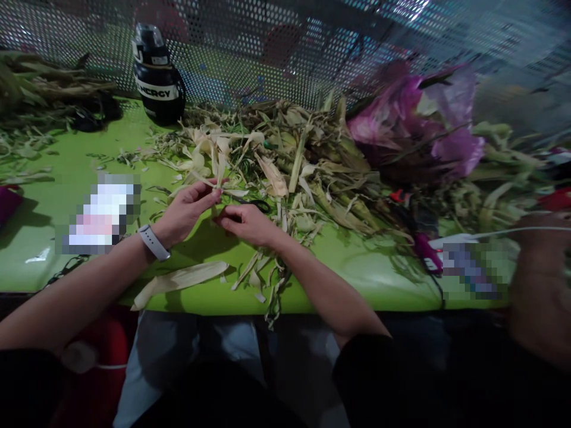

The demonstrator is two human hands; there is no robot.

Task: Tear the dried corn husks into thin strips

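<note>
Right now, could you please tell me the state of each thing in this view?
Left hand, pinching a pale husk strip
Right hand, fingers curled; grip unclear
Watch, strapped on left wrist
Bottle, upright, lid on
Purple bag, crumpled
Husk pile, loose, tangled
Single husk piece, lying near green table edge
Left phone, lying down, screen seemingly lit, content blurred
</note>
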